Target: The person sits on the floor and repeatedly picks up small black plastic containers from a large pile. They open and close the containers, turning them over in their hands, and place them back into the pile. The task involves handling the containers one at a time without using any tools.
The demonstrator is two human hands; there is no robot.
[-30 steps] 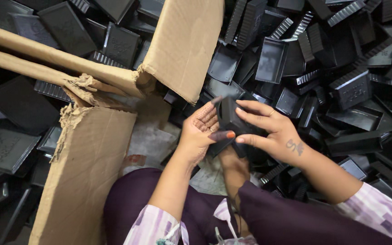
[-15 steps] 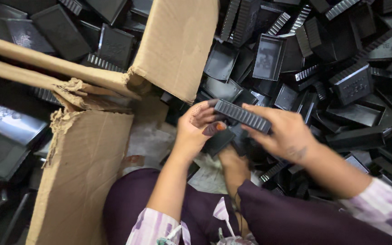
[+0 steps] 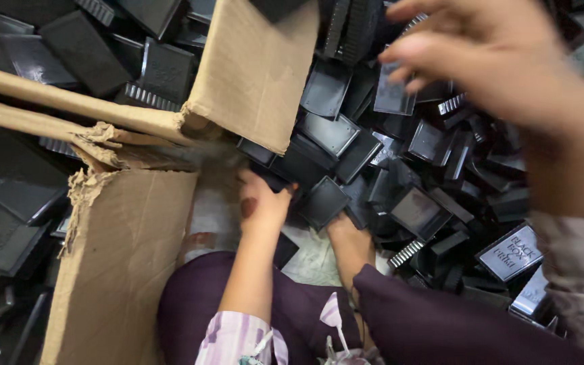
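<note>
The black trays [image 3: 324, 200] are seen to be moulded plastic, smooth with a dull sheen; some are edged with ribbed strips [image 3: 405, 253]. The box [image 3: 130, 257] is made of brown corrugated cardboard, matt, rough and frayed where torn. Soft printed cloth is shown on the sleeve [image 3: 234, 338].
</note>
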